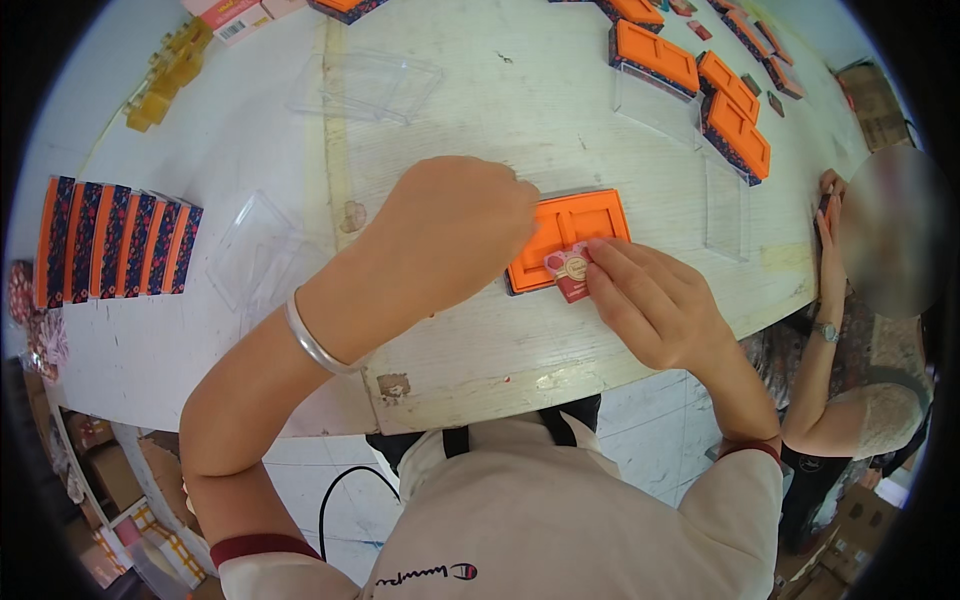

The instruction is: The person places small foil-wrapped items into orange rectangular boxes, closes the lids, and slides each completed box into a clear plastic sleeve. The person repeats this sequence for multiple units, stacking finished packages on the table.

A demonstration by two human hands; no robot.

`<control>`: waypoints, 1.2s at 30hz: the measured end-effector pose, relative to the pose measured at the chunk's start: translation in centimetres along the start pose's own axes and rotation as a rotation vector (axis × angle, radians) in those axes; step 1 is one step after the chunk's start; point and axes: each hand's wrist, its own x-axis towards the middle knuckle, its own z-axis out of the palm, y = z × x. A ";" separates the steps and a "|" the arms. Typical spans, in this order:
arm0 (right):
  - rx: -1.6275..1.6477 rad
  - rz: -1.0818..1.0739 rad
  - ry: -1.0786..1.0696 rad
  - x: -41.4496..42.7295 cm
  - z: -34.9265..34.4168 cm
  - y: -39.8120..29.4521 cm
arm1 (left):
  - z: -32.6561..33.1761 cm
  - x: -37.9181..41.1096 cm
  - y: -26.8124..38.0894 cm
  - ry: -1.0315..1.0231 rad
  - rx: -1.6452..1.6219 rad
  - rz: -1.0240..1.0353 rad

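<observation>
In front of me lies an orange two-compartment tray box point(592, 215) with dark patterned sides, its compartments facing up. My right hand point(652, 300) pinches a small pink and red packet point(571, 274) between thumb and fingers, over the box's near right part. The packet bears writing. Across the box's left end reaches my left hand point(469, 225), back of the hand up and a silver bangle on its wrist. Its fingers are curled under and hidden, so whether they hold anything does not show.
Clear plastic covers point(367, 86) lie at the back left, with more point(259, 251) left of my forearm. A row of patterned boxes point(120, 240) stands far left. Several orange tray boxes point(656, 56) sit at the back right. Yellow bottles point(169, 71) line the far left edge. A person point(832, 360) works at right.
</observation>
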 end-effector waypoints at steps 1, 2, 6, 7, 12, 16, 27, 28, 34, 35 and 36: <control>-0.015 -0.011 -0.014 0.1 0.0 0.0 | 0.1 0.1 0.0 -0.019 0.024 0.038; -0.029 -0.022 -0.028 0.2 -0.1 -0.1 | 0.0 0.3 0.2 -0.058 0.063 0.052; -0.085 -0.083 -0.062 0.7 0.1 0.0 | -0.6 0.6 1.0 -0.131 0.130 0.105; -0.085 -0.102 -0.067 0.9 0.2 0.1 | -0.5 0.5 0.9 -0.129 0.120 0.117; -0.058 -0.152 -0.150 1.7 -0.3 0.6 | -0.6 -0.5 0.4 -0.059 -0.156 -0.003; -0.062 -0.180 -0.246 2.4 -1.2 0.8 | -1.1 -2.4 0.7 -0.081 -0.430 -0.056; 0.771 0.303 -0.210 1.6 0.8 2.4 | 0.8 -3.5 1.9 0.016 -0.319 -0.061; 0.862 0.328 -0.219 1.5 0.9 2.8 | 0.7 -3.5 1.9 0.017 -0.330 -0.069; 0.983 0.389 -0.255 2.1 1.2 3.5 | 0.9 -3.0 2.0 0.011 -0.388 -0.107; 0.984 0.409 -0.257 2.3 1.1 3.4 | 0.9 -2.9 2.1 0.010 -0.394 -0.123; 0.985 0.429 -0.257 2.4 0.9 3.3 | 0.6 -2.9 2.1 0.007 -0.398 -0.139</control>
